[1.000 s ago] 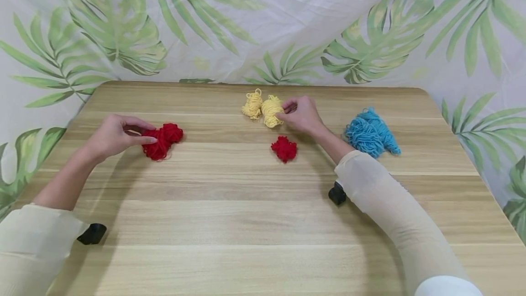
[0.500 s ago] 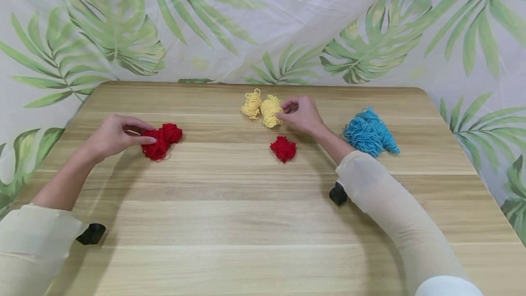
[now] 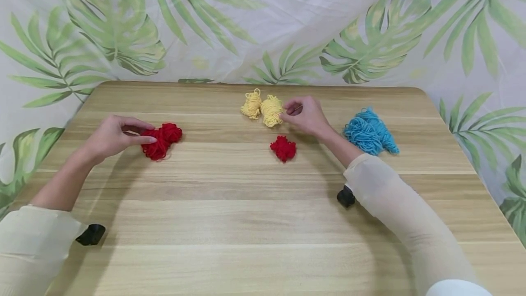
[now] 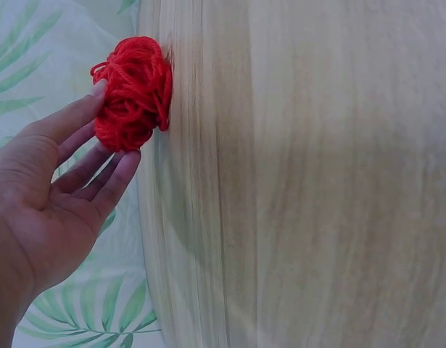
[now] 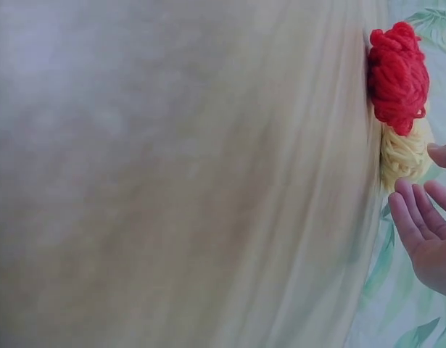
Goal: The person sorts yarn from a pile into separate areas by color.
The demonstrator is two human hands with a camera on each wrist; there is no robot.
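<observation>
At the left of the table, my left hand pinches a bundle of red yarn between thumb and fingers. The left wrist view shows the thumb on one side of the red yarn and fingertips along its lower end. My right hand is beside the right-hand one of two small yellow yarn bundles, thumb and fingers spread apart. Whether a fingertip still touches that yellow yarn I cannot tell. In the right wrist view, the yellow yarn is partly hidden behind red yarn.
A second yellow bundle lies just left of the first. A small red yarn bundle sits nearer the front. Blue yarn lies to the right, behind the right forearm. The wooden table ends at a leaf-patterned cloth.
My right hand and forearm have shifted slightly right, drawing away from the yellow yarn. The left hand stays on the red yarn, and the bundles lie where they were.
</observation>
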